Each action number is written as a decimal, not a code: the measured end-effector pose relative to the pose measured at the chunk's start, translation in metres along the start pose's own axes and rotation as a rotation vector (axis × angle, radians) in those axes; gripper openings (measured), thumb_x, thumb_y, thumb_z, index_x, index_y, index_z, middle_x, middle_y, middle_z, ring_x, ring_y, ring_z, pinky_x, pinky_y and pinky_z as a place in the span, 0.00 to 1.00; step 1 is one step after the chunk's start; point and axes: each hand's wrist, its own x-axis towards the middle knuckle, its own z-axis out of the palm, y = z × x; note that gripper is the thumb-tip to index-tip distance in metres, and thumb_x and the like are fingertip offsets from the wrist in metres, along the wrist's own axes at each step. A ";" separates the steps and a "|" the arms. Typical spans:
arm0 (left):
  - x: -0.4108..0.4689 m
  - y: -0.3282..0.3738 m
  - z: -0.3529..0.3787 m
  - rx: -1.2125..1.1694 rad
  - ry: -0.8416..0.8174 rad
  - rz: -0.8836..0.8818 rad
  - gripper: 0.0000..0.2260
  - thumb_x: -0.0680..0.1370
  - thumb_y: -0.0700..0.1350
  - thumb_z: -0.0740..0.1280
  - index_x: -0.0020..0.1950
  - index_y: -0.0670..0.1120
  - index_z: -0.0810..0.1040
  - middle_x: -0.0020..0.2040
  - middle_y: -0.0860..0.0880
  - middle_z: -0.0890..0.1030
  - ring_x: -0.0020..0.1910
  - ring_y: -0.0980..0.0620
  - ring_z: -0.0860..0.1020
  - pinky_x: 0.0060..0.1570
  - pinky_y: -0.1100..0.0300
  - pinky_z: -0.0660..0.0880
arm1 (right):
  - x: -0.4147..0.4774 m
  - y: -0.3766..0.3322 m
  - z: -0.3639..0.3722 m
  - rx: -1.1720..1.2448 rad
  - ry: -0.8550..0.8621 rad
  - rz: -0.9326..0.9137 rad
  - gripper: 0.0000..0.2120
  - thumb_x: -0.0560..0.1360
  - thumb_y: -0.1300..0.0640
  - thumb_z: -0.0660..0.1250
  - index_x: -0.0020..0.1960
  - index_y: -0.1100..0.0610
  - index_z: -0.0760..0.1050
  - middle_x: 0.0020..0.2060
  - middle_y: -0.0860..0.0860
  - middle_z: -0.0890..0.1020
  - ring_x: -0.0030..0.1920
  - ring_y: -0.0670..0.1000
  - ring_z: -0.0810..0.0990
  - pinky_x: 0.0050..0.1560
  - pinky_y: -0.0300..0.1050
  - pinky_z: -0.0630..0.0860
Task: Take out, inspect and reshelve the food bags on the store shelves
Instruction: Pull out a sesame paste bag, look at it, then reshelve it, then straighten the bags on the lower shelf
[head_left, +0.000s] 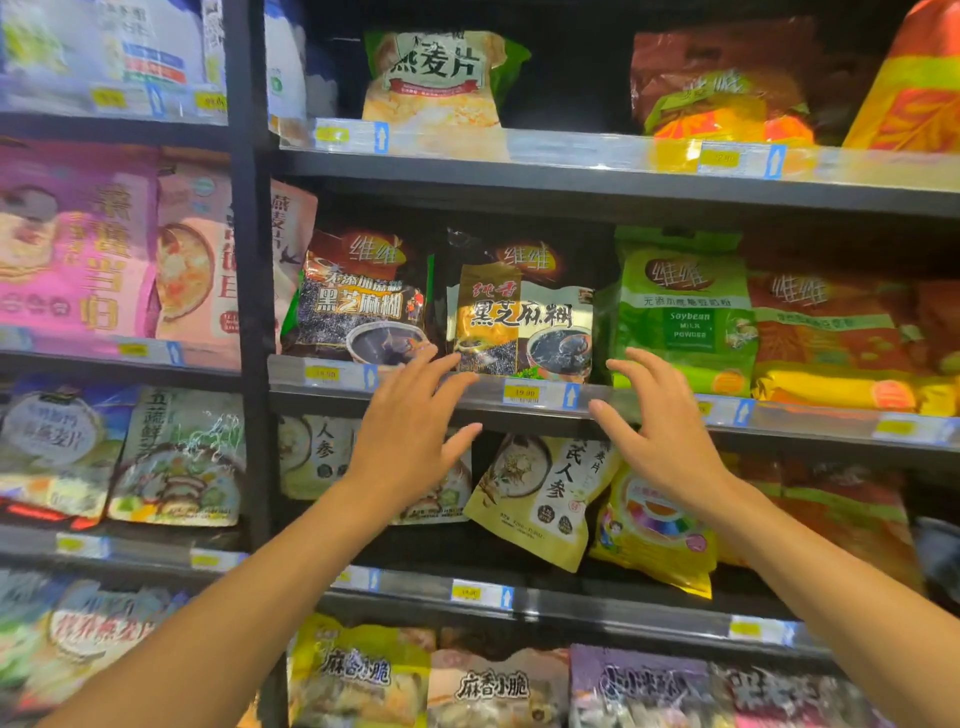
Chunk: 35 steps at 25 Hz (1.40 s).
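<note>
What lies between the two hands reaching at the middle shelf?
In the head view, between the left hand and right hand runs the shelf rail with a yellow price label; the black-and-gold sesame bag stands just behind it.

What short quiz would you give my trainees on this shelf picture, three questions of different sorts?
1. True or false: the left hand grips a bag.
2. Which bag stands between the left hand and the right hand? A black-and-gold bag; B pink bag; C orange bag.
3. Fill in: the green bag reads "Soybean ____ Powder".
Key: 1 false; 2 A; 3 Milk.
</note>
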 end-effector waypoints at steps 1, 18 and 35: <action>-0.015 0.004 0.002 -0.021 0.008 0.019 0.25 0.80 0.57 0.70 0.74 0.49 0.74 0.76 0.47 0.73 0.80 0.43 0.66 0.75 0.41 0.68 | -0.017 -0.004 0.001 -0.003 0.021 -0.030 0.24 0.81 0.42 0.65 0.73 0.51 0.72 0.75 0.50 0.69 0.77 0.52 0.64 0.75 0.57 0.64; -0.128 0.016 0.117 -0.222 -0.389 -0.223 0.32 0.80 0.63 0.66 0.80 0.52 0.65 0.81 0.51 0.65 0.83 0.48 0.57 0.77 0.45 0.64 | -0.155 0.052 0.102 0.088 -0.258 0.265 0.20 0.80 0.49 0.69 0.70 0.49 0.73 0.70 0.46 0.72 0.74 0.49 0.67 0.74 0.53 0.68; -0.008 0.001 0.292 -0.587 -0.692 -0.644 0.51 0.73 0.60 0.77 0.85 0.46 0.49 0.84 0.43 0.60 0.81 0.41 0.62 0.78 0.46 0.63 | -0.060 0.178 0.249 0.718 -0.538 1.049 0.32 0.78 0.51 0.74 0.76 0.59 0.65 0.61 0.61 0.81 0.55 0.60 0.86 0.50 0.54 0.86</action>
